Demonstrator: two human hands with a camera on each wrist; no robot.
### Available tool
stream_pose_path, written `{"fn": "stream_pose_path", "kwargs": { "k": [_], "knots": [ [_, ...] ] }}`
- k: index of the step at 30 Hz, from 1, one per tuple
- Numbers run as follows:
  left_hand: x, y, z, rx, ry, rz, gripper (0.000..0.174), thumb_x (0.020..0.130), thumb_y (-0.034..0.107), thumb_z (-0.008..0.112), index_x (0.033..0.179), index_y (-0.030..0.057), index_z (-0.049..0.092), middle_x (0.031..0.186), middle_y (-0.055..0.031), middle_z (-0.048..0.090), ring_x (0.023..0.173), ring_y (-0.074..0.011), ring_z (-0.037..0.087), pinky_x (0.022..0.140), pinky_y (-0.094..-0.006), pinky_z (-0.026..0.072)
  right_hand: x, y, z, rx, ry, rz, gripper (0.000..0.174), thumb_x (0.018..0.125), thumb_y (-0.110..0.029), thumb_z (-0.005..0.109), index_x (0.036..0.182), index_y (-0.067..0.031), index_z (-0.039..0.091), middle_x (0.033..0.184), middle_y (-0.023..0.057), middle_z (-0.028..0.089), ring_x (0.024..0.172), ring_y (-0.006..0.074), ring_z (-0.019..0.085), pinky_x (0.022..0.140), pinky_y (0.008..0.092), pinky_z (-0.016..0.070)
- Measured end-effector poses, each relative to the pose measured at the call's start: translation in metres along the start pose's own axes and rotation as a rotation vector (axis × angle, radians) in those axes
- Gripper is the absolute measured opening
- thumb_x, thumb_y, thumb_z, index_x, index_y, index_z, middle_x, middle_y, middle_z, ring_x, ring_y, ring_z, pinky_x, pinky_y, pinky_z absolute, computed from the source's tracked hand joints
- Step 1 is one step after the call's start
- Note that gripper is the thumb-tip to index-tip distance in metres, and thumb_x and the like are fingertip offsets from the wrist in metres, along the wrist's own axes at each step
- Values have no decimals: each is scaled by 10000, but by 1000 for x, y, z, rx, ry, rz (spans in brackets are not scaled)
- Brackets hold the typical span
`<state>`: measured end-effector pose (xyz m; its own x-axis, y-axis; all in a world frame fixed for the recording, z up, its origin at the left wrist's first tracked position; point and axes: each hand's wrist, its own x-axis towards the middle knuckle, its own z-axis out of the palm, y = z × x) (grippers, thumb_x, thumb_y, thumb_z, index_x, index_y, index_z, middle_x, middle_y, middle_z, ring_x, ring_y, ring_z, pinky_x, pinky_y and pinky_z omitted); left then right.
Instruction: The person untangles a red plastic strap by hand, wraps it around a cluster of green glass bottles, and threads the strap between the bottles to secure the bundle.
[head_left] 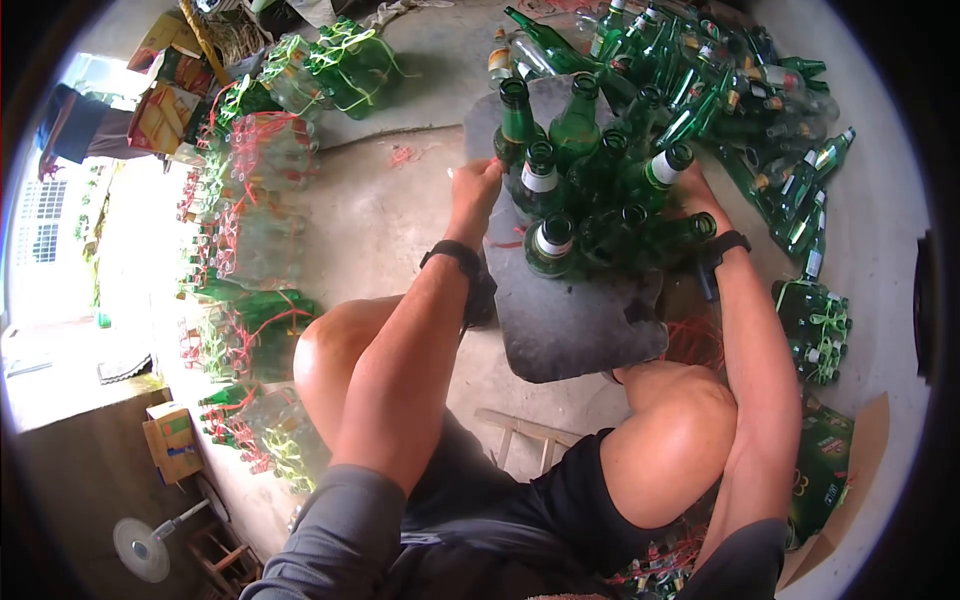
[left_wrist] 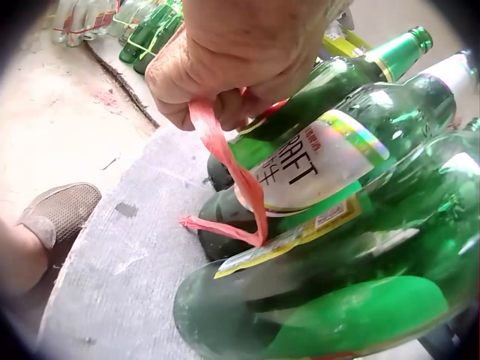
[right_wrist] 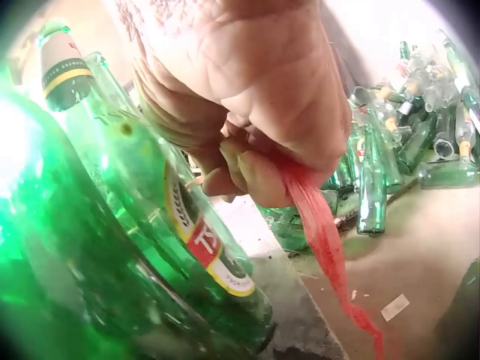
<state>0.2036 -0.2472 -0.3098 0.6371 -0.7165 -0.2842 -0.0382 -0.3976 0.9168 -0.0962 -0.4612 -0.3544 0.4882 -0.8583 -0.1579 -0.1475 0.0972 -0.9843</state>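
A cluster of several green glass bottles (head_left: 580,240) stands upright on a grey board (head_left: 570,340) in front of the person's knees. At the cluster's left side is the left hand (head_left: 475,195); in the left wrist view its curled fingers grip a strip of red plastic twine (left_wrist: 244,180), which hangs down beside a labelled bottle (left_wrist: 307,165). The right hand (head_left: 692,195), partly hidden by bottles in the head view, is on the other side. Its curled fingers (right_wrist: 259,176) hold red plastic twine (right_wrist: 319,225) next to a bottle with a red and white label (right_wrist: 206,244).
A large heap of loose bottles (head_left: 690,80) lies beyond the board, spreading right. Bundles of bottles tied with twine (head_left: 265,240) line the left side. A fan (head_left: 142,548) is at the lower left, and an open carton (head_left: 850,480) at the lower right.
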Motion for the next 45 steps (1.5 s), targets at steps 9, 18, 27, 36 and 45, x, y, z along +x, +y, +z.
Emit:
{"fn": "stream_pose_path", "kwargs": {
  "k": [9,18,27,36,45],
  "knots": [
    [-3,-18,13,83,81,-22,339,926,276,621,1044,-15,748,731,-167,698,708,-224,674,675,-382,506,-7,14,-6,-6,-91,172,192,890,-126,673,999,22,730,954,94,730,878,144,636,776,356,509],
    [-18,-37,22,240,146,101,349,980,311,567,1063,21,744,899,-282,707,900,-431,712,784,-475,533,-42,29,-21,-252,-126,5,208,903,-114,657,1050,18,719,1009,117,730,915,169,650,798,365,511],
    [-66,-42,17,181,105,-32,386,984,300,497,1002,14,755,923,-278,720,943,-449,705,865,-497,525,-72,35,-28,-409,-179,-134,230,915,-103,641,1102,14,707,1064,140,731,952,195,664,820,374,513],
    [-106,-52,24,91,13,-91,411,990,286,463,944,-37,712,779,-228,688,740,-353,687,736,-448,526,-121,0,-15,-1147,-395,31,386,897,-81,626,1275,-5,634,1238,236,686,1112,408,654,932,391,513],
    [-137,-59,27,-118,59,-82,416,1022,310,465,927,-41,668,700,-92,615,635,-195,586,603,-365,465,-168,-37,14,-688,-328,92,398,873,-296,725,1158,-17,719,1057,226,732,1021,351,698,896,425,525]
  ]
}}
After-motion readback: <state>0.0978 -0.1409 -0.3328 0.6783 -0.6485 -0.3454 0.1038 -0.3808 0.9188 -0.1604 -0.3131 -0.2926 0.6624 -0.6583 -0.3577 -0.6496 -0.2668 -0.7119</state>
